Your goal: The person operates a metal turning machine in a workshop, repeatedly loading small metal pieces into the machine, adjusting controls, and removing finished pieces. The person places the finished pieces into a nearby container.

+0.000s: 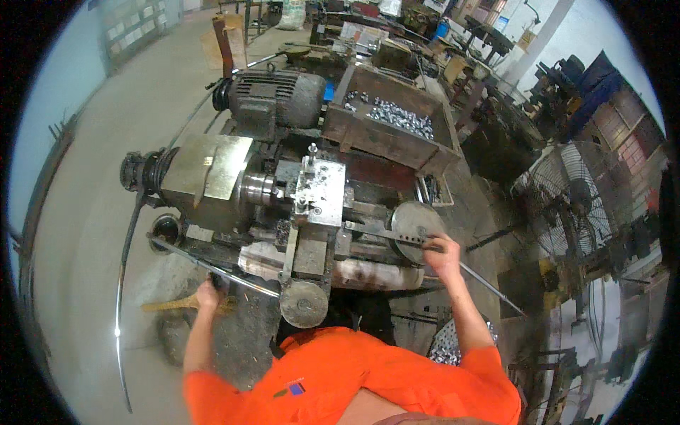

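Note:
My right hand (443, 256) is closed round the end of a flat metal lever (386, 231) with a row of holes. The lever passes over a round handwheel (409, 221) and reaches the bright metal tool block (322, 191) of a small lathe. Left of that block is the shiny round chuck (258, 189). My left hand (207, 294) is low on the left, its fingers curled by something dark, just below a long shiny rod (234, 277). What it grips is hidden. Before my body lies a smaller round wheel (304, 304).
A ribbed motor (276, 97) stands behind the lathe's headstock. Beside it a rusty metal bin (386, 145) contains many small shiny parts. A caged fan (577, 188) is at right, near a slanting rod (492, 289). A straw-coloured brush (170, 304) lies near my left hand.

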{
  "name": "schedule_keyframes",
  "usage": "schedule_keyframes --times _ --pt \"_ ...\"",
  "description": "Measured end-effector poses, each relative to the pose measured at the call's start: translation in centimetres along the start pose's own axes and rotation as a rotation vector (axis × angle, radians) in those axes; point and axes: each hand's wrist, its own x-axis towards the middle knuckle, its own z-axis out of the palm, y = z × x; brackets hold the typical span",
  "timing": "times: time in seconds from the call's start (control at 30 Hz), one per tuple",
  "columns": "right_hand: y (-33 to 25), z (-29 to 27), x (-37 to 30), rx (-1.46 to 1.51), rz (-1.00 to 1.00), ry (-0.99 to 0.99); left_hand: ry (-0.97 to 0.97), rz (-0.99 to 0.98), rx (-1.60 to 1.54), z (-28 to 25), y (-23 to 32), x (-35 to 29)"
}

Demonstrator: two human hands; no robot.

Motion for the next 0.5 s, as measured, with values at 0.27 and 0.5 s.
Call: schedule_keyframes --times 0.27,0.5 --pt "12.1 -6.7 -6.9 -0.425 0.496 -0.029 -0.157 0.217 0.551 -6.7 -0.8 2.9" --pt "27.0 -10.3 -15.2 -0.968 0.515 -0.072 -0.065 -0.034 -0.186 -8.1 -5.5 3.4"
